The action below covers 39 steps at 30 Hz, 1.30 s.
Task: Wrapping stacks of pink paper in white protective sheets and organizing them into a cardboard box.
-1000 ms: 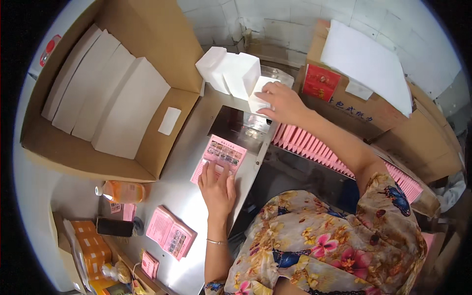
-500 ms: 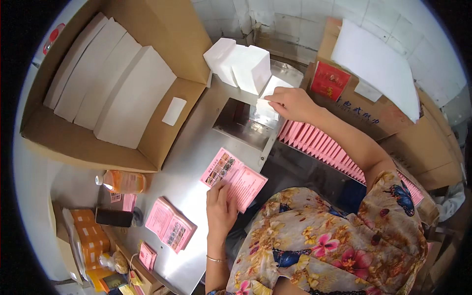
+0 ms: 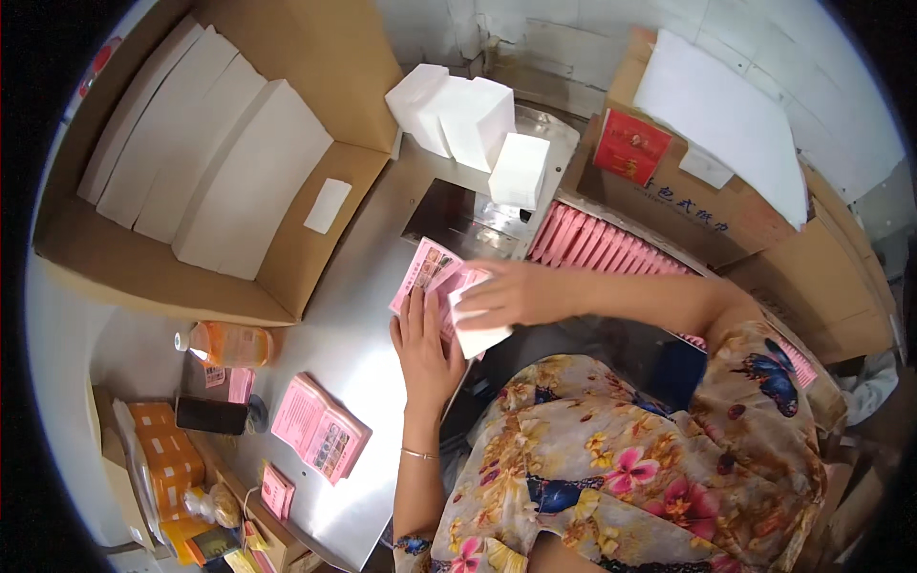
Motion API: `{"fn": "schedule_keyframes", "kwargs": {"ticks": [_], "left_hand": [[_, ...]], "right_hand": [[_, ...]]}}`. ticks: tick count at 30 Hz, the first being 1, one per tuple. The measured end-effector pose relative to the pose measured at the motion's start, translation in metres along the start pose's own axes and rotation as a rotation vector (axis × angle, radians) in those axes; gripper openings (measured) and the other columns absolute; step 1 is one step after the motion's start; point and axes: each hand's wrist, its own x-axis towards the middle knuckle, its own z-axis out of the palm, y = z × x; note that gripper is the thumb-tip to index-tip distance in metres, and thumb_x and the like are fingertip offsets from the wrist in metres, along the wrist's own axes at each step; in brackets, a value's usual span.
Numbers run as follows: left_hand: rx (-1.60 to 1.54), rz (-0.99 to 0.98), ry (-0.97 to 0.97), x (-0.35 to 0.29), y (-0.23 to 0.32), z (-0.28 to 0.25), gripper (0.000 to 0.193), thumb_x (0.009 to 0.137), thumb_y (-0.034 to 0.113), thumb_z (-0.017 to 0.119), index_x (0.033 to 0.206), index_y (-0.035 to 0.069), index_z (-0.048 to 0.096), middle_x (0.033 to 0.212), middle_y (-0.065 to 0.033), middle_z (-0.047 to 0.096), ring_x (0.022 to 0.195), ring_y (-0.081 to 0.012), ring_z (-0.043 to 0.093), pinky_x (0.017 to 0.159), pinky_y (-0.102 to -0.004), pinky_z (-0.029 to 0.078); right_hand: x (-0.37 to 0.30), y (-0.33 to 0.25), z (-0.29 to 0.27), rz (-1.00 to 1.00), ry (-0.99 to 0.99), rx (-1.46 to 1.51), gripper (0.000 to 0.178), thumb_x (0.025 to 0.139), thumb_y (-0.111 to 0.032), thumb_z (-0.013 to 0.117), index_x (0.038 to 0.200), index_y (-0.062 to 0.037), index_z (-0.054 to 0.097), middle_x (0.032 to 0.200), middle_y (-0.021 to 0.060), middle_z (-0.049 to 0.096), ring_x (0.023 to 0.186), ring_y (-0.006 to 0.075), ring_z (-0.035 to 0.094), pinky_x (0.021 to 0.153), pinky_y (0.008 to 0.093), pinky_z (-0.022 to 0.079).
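My left hand (image 3: 422, 344) is on a pink printed paper wrapper (image 3: 420, 265) near the table's front edge, its fingers lying across the paper and holding it. My right hand (image 3: 521, 294) grips a thin white stack of napkins (image 3: 478, 336) over the right half of the wrapper. Motion slightly blurs the right fingers. Part of the wrapper is hidden beneath the napkins and both hands. To the left lies a pile of matching pink wrappers (image 3: 320, 430). Beyond the right hand stands a small block of white napkins (image 3: 520, 170).
A cardboard box (image 3: 181, 286) of white napkin stacks fills the left. Taller napkin blocks (image 3: 468, 119) stand at the back of the metal table (image 3: 344, 325). A row of pink packets (image 3: 611, 244) runs below my right forearm. An orange bottle (image 3: 229, 344) and phone (image 3: 210, 415) sit left.
My right hand has come from the napkin block back toward me, bringing white napkins onto the wrapper. My left hand and the wrapper have shifted slightly away from me.
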Motion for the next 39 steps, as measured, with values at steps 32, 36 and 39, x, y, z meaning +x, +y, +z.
{"fn": "schedule_keyframes", "kwargs": {"ticks": [32, 36, 39], "left_hand": [[-0.153, -0.011, 0.149, -0.007, 0.004, -0.01, 0.004, 0.087, 0.004, 0.063, 0.09, 0.003, 0.061, 0.086, -0.0183, 0.061, 0.083, -0.0385, 0.058, 0.074, -0.048, 0.045], [-0.131, -0.063, 0.062, -0.004, 0.023, -0.012, 0.01, 0.086, 0.002, 0.063, 0.096, 0.0, 0.06, 0.088, -0.0192, 0.063, 0.086, -0.0405, 0.061, 0.074, -0.047, 0.048], [-0.253, -0.122, 0.024, -0.022, 0.015, -0.025, 0.021, 0.086, 0.001, 0.062, 0.107, -0.002, 0.061, 0.097, -0.0199, 0.064, 0.093, -0.0403, 0.062, 0.079, -0.0444, 0.051]], "right_hand": [[-0.046, 0.075, -0.051, 0.8, 0.136, -0.309, 0.024, 0.09, -0.022, 0.066, 0.108, -0.0072, 0.072, 0.096, 0.0127, 0.065, 0.093, 0.0325, 0.063, 0.08, 0.0425, 0.053], [-0.043, 0.079, -0.053, 0.848, 0.058, -0.159, 0.022, 0.091, -0.023, 0.065, 0.105, -0.0084, 0.073, 0.093, 0.0126, 0.064, 0.091, 0.034, 0.063, 0.078, 0.0428, 0.052], [-0.038, 0.072, -0.055, 0.893, 0.004, -0.103, 0.021, 0.091, -0.021, 0.065, 0.106, -0.0095, 0.073, 0.095, 0.0113, 0.064, 0.092, 0.0332, 0.063, 0.079, 0.0428, 0.051]]}}
